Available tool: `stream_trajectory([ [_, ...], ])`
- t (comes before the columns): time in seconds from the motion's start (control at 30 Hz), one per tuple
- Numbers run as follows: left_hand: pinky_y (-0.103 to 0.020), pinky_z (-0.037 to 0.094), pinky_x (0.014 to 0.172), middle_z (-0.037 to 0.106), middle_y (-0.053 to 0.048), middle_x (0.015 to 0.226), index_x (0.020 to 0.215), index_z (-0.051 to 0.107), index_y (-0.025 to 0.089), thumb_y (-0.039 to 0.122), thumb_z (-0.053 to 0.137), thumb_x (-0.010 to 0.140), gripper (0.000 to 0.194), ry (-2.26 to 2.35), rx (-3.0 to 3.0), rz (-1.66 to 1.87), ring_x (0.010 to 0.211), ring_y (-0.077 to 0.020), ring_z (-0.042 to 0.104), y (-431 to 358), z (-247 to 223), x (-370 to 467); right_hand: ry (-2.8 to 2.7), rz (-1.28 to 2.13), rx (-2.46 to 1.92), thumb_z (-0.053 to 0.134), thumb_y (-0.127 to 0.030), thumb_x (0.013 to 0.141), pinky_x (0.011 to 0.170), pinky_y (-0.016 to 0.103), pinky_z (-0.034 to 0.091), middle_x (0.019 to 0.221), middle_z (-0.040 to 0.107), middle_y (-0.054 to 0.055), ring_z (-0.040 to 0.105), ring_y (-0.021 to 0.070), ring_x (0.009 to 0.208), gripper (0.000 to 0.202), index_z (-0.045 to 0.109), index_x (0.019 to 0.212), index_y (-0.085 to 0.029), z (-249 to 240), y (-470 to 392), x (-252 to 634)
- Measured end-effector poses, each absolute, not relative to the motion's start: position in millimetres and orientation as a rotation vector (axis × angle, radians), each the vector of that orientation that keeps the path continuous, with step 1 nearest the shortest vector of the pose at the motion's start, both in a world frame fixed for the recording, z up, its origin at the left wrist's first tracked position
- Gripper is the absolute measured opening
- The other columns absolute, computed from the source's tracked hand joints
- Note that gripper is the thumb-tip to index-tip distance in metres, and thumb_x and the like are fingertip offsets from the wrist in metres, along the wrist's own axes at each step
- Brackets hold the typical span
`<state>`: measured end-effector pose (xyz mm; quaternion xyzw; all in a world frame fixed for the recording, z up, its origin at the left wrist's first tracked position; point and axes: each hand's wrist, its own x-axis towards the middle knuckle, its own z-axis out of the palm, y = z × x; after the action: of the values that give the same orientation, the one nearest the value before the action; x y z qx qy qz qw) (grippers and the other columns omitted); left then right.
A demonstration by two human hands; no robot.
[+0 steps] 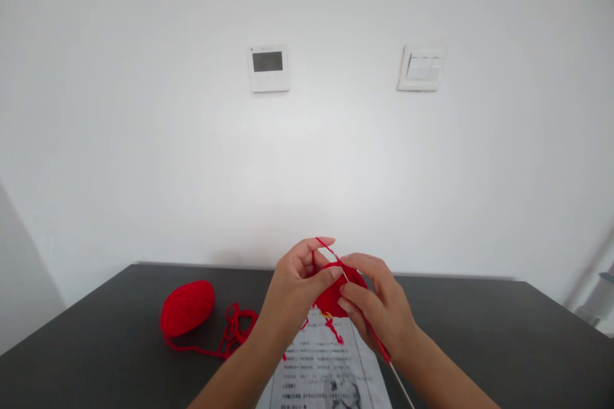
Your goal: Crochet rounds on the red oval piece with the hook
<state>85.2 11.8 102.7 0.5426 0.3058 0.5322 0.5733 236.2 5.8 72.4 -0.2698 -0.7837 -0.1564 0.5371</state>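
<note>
My left hand (296,278) pinches the edge of a small red crochet piece (330,299) between thumb and fingers. A strand of red yarn runs over its raised index finger to the work. Closed around a thin crochet hook (380,344) with a red grip and metal shaft, my right hand (386,307) also touches the right side of the piece. The hook's tip is at the top edge, where the yarn meets it. Below the piece hang a small yellow marker (327,315) and a short red yarn tail (336,331).
A red ball of yarn (188,308) lies on the dark table (96,345) at left, with loose tangled yarn (236,326) beside it. Under my hands is a printed sheet (316,377). A white wall (307,166) with a control panel (268,81) and switch (422,68) stands behind.
</note>
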Motion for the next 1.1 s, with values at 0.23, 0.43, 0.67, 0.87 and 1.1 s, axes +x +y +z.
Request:
stream_trajectory([
  [0.23,-0.025,0.044,0.066,0.057,0.003,0.071,0.113,0.059,0.020,0.022,0.062,0.077,0.036,0.823,1.589,1.250,0.069,-0.0123,0.055,12,104,79,-1.900,-0.537,-0.694,0.049,-0.013,0.087,0.064,0.029,0.052,0.099,0.059,0.011,0.058,0.0189,0.083,0.013,0.055,0.097,-0.018,71,5,233],
  [0.43,-0.026,0.043,0.072,0.060,0.004,0.074,0.123,0.056,0.026,0.016,0.056,0.079,0.046,0.950,1.915,1.182,0.071,-0.0124,0.056,10,115,67,-1.965,-0.504,-0.722,0.046,-0.015,0.090,0.063,0.029,0.053,0.094,0.062,0.011,0.060,0.0182,0.079,0.012,0.057,0.096,-0.017,79,0,232],
  [0.67,-0.028,0.044,0.070,0.060,0.004,0.074,0.128,0.052,0.023,0.018,0.054,0.079,0.049,1.068,1.987,1.154,0.069,-0.0135,0.055,19,115,62,-2.034,-0.404,-0.655,0.051,-0.012,0.088,0.075,0.034,0.053,0.095,0.064,0.011,0.059,0.0199,0.089,0.011,0.059,0.095,-0.015,92,-1,235],
  [0.87,-0.029,0.045,0.072,0.060,0.002,0.074,0.129,0.051,0.021,0.019,0.055,0.079,0.051,1.086,1.942,1.202,0.072,-0.0149,0.056,23,114,57,-2.062,-0.343,-0.633,0.053,-0.011,0.088,0.077,0.034,0.053,0.095,0.066,0.009,0.060,0.0197,0.089,0.012,0.060,0.097,-0.016,93,-3,236],
  [1.1,-0.029,0.045,0.073,0.058,0.002,0.074,0.127,0.054,0.022,0.021,0.056,0.079,0.048,1.053,1.958,1.189,0.071,-0.0150,0.055,27,112,53,-2.062,-0.190,-0.580,0.052,-0.010,0.089,0.080,0.033,0.055,0.093,0.069,0.008,0.064,0.0178,0.088,0.015,0.060,0.099,-0.017,97,-6,240],
])
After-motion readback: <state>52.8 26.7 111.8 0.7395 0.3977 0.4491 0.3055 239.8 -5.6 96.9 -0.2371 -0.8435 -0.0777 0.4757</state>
